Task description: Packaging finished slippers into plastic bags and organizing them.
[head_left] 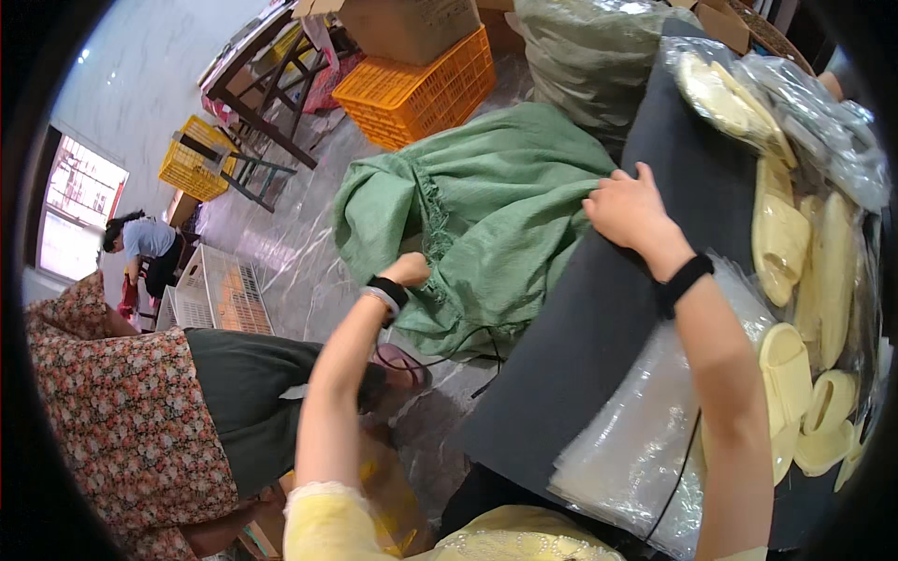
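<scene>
A large green woven sack (505, 196) with a frayed, gathered mouth bulges up beside the left edge of a dark grey tabletop (599, 309). My left hand (407, 269) is closed on the sack's cloth near the frayed opening. At the table's edge, my right hand (629, 210) curls over the sack's right side; its fingertips are partly hidden, but the fingers look closed on the cloth. Pale yellow slippers (784, 374) lie along the right of the table, some in clear plastic. A stack of clear plastic bags (645, 421) lies under my right forearm.
A person in a floral top (131, 411) stands close on my left. Another person (150, 245) bends over farther back. Orange crates (421, 89), a yellow crate (198, 154) and a white crate (224, 290) stand on the floor. Another full sack (599, 56) is behind the green one.
</scene>
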The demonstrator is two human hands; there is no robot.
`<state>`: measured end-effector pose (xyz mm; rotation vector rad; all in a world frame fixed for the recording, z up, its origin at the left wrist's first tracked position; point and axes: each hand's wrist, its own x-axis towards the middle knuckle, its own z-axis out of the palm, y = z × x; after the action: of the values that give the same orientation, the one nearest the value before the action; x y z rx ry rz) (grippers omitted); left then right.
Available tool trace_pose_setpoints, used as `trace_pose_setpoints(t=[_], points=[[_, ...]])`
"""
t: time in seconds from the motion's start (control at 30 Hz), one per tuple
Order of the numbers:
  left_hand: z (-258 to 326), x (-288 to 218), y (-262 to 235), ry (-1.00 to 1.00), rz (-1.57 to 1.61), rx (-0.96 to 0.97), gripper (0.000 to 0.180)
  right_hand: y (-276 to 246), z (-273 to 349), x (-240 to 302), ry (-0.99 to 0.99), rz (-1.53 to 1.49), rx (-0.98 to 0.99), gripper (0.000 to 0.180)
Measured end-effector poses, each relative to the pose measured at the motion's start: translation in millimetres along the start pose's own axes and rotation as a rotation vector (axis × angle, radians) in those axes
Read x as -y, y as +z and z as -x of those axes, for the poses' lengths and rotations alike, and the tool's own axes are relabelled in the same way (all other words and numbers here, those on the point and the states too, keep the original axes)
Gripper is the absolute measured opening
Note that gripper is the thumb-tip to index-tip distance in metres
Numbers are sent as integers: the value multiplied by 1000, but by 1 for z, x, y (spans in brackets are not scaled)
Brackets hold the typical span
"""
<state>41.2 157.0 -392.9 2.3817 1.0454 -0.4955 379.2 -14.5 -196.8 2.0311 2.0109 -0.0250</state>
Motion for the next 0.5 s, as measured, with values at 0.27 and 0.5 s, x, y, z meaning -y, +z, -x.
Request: trace_pose_setpoints(t=[0.27, 0.5], points=[[-93, -41, 137, -327, 1782, -76, 65, 8, 10, 9, 53, -59, -77, 30], [-164, -258, -34, 605, 1829, -134, 55, 8, 15, -9, 86, -113, -206, 27]])
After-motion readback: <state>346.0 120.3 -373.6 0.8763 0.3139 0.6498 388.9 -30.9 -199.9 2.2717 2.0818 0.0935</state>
